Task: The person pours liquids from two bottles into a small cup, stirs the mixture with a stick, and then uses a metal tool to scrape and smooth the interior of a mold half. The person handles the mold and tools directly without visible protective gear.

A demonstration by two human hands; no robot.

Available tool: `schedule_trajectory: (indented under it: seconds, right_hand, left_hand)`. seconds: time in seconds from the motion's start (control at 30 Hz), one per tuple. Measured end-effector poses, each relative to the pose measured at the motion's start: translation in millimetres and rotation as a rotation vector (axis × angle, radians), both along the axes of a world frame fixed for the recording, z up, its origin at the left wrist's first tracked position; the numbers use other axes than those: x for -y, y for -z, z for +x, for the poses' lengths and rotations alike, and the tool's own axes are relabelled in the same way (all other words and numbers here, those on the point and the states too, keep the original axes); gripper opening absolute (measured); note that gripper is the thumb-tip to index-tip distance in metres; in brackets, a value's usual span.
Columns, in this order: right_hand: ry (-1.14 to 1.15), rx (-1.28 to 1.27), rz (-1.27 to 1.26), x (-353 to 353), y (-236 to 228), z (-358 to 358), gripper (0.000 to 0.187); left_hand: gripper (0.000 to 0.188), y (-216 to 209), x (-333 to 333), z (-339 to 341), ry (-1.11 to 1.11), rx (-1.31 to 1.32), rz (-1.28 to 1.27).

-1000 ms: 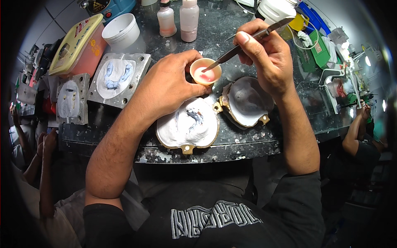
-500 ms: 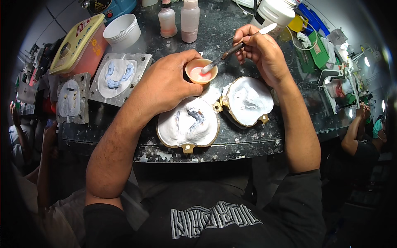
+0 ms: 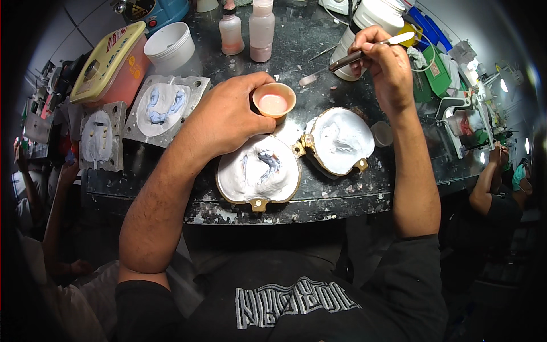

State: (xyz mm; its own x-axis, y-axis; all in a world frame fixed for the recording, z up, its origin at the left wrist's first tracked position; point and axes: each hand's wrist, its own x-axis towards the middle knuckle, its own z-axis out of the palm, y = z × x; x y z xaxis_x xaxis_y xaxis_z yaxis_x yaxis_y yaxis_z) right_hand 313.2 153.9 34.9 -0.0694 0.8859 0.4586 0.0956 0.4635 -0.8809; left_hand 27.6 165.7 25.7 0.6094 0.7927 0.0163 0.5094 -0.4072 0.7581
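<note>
My left hand [image 3: 228, 114] is closed around a small tan cup [image 3: 292, 102], its mouth tilted toward me. Pink liquid or paste [image 3: 272, 104] lies in the cup. In my right hand [image 3: 388, 68], raised to the right of the cup, is a mixing spatula [image 3: 346, 60] with a dark handle. Its pink-smeared blade points down-left, apart from the cup; a white tip sticks out beyond my fingers. Below the cup sit two brass-rimmed flask halves filled with white plaster: the left half [image 3: 242, 179] has a grey-blue hollow, and the right half [image 3: 353, 139] a shallow one.
Two pinkish bottles [image 3: 262, 34] and a white tub [image 3: 171, 48] stand at the back. Further left are a yellow-lidded container [image 3: 108, 62] and two metal flask halves [image 3: 196, 88]. A white jar [image 3: 376, 20] and a small clear cup [image 3: 383, 134] are on the right. Other people sit at both sides.
My right hand has lifted the spatula out of the cup and moved it up and to the right. The left hand still holds the cup in nearly the same place.
</note>
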Motion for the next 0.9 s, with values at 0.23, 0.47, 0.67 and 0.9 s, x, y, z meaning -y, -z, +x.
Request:
schedule_trajectory:
  seconds: [0.23, 0.47, 0.67, 0.9]
  right_hand:
    - [0.064, -0.132, -0.281, 9.5, 1.7, -37.9, 0.028]
    - [0.266, 0.001, -0.236, 11.3, -1.5, -40.8, 0.029]
    - [0.275, 0.003, 0.033, 13.2, -11.8, -26.5, 0.023]
    - [0.13, 0.096, 0.268, 29.3, -2.7, -63.5, 0.016]
  left_hand:
    - [0.046, -2.8, 1.3, 0.3, -0.001, 0.012, -0.044]
    - [0.044, 1.3, -0.7, -0.3, 0.013, 0.032, -0.041]
    - [0.043, 2.9, -0.2, 0.1, -0.008, 0.013, -0.002]
    - [0.046, -3.3, 7.0, 1.0, -0.038, 0.042, -0.064]
